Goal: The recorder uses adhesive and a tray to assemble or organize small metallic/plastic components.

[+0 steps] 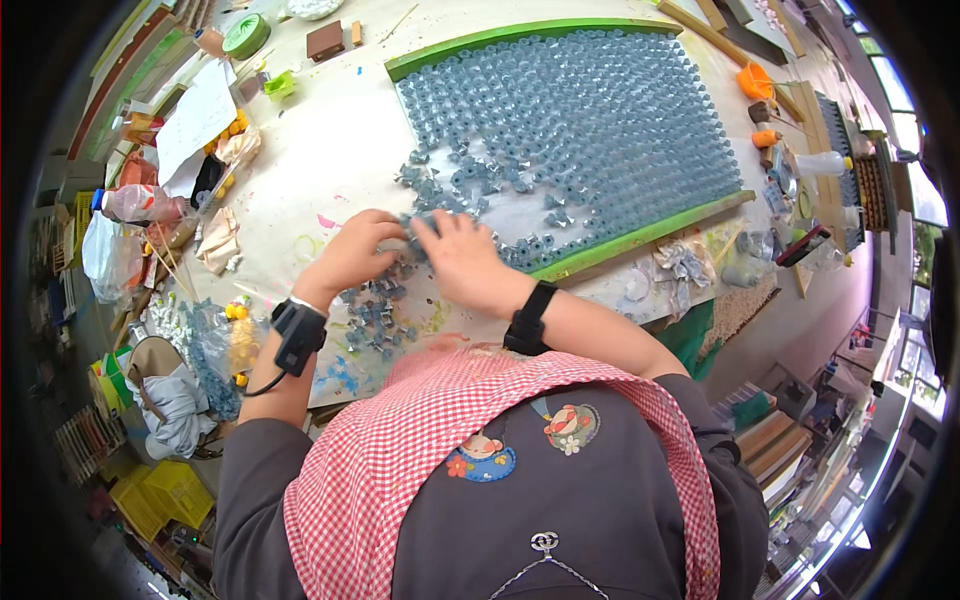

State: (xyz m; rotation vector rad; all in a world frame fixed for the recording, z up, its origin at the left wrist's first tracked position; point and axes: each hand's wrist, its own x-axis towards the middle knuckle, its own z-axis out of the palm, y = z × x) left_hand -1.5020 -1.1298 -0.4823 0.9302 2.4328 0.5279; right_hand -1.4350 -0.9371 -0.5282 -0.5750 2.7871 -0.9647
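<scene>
Touching blue-grey pieces (413,242), left hand (352,256) and right hand (466,264) half-curl.

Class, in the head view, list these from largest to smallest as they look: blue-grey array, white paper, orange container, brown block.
1. Blue-grey array
2. White paper
3. Orange container and brown block: too alike to rank.

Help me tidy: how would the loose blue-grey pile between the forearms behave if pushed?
The pile would probably spread apart, its pieces lying loose at odd angles. Each is likely light, being tiny compared with the left hand.
</scene>
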